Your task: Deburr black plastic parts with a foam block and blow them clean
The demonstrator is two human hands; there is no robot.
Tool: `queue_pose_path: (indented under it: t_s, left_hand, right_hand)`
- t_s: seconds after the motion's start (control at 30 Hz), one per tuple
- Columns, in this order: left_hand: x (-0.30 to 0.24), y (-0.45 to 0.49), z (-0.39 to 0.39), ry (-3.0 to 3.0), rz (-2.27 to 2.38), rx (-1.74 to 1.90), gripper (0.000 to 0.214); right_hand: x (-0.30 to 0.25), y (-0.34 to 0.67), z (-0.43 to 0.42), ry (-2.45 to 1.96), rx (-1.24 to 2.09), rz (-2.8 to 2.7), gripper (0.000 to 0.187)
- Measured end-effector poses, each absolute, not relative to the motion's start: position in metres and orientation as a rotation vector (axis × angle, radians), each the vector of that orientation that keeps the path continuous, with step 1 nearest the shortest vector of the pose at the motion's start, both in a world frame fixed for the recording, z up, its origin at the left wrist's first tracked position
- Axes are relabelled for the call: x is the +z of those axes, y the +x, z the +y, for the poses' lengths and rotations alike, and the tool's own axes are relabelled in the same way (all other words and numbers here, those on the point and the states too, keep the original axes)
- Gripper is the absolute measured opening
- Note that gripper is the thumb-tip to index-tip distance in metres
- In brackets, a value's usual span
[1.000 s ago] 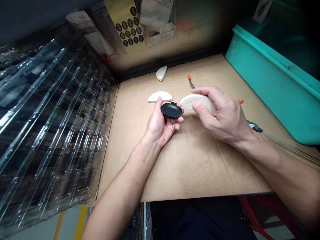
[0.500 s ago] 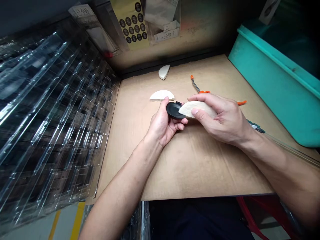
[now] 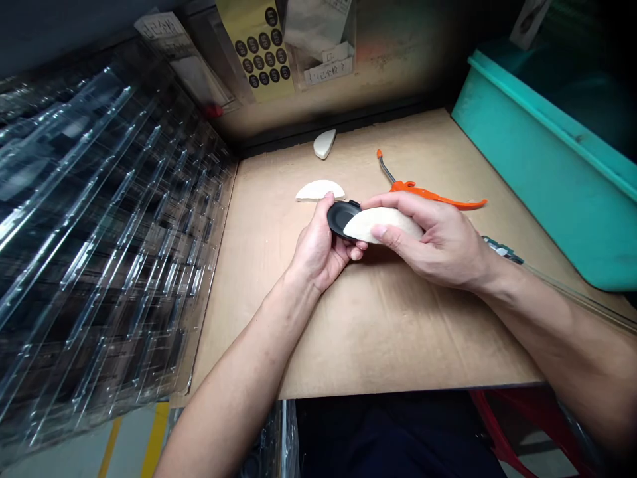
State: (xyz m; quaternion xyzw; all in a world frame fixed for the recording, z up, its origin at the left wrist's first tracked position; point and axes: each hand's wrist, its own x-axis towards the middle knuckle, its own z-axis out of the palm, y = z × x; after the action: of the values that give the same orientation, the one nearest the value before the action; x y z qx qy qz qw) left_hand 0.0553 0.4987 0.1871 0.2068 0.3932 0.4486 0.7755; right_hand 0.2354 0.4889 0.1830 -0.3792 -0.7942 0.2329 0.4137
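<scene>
My left hand (image 3: pixel 318 249) is closed round a small black oval shell (image 3: pixel 339 216), held a little above the cardboard work surface (image 3: pixel 358 318). My right hand (image 3: pixel 438 242) grips a cream half-round pad (image 3: pixel 377 224) between thumb and fingers. The pad's left end overlaps the black shell and lies against its inner face. Both hands meet over the middle of the cardboard.
Two more cream half-round pads lie further back, one (image 3: pixel 319 191) just behind my left hand, one (image 3: pixel 323 143) by the back wall. Orange-handled tweezers (image 3: pixel 428 194) lie behind my right hand. Stacked clear plastic trays (image 3: pixel 99 252) fill the left. A teal bin (image 3: pixel 542 159) stands at right.
My right hand has brought the cream pad leftward onto the black shell; a second ago the two were apart. The left hand tilted the shell slightly toward the pad.
</scene>
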Motion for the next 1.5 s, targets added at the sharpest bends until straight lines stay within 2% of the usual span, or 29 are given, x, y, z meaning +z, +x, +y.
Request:
queue_pose_path:
  t_s: [0.07, 0.2, 0.3, 0.57, 0.87, 0.97, 1.17, 1.37, 1.5]
  left_hand:
    - [0.187, 0.056, 0.499, 0.454, 0.858, 0.972, 0.044]
    - [0.189, 0.055, 0.5, 0.444, 0.869, 0.94, 0.042]
    - [0.191, 0.053, 0.5, 0.438, 0.861, 0.905, 0.044]
    - [0.188, 0.051, 0.499, 0.485, 0.84, 0.899, 0.043]
    - [0.189, 0.052, 0.498, 0.496, 0.841, 0.888, 0.041]
    - [0.187, 0.052, 0.498, 0.496, 0.832, 0.887, 0.043]
    - [0.184, 0.053, 0.498, 0.491, 0.814, 0.942, 0.043]
    - [0.185, 0.052, 0.499, 0.522, 0.833, 0.894, 0.045]
    - [0.185, 0.053, 0.498, 0.54, 0.787, 0.887, 0.05]
  right_hand:
    - [0.182, 0.236, 0.491, -0.986, 0.541, -1.993, 0.03]
    - [0.173, 0.237, 0.498, -1.057, 0.25, -1.951, 0.033]
    - [0.172, 0.238, 0.499, -1.025, 0.189, -1.951, 0.034]
    - [0.182, 0.242, 0.495, -0.934, 0.657, -2.02, 0.032]
    - [0.171, 0.24, 0.503, -0.987, 0.206, -1.965, 0.034]
    - [0.175, 0.239, 0.499, -0.946, 0.251, -1.984, 0.032]
    - [0.181, 0.238, 0.493, -0.877, 0.588, -2.005, 0.03]
    - [0.174, 0.238, 0.5, -1.029, 0.159, -1.959, 0.032]
    - [0.176, 0.234, 0.496, -1.023, 0.12, -1.92, 0.029]
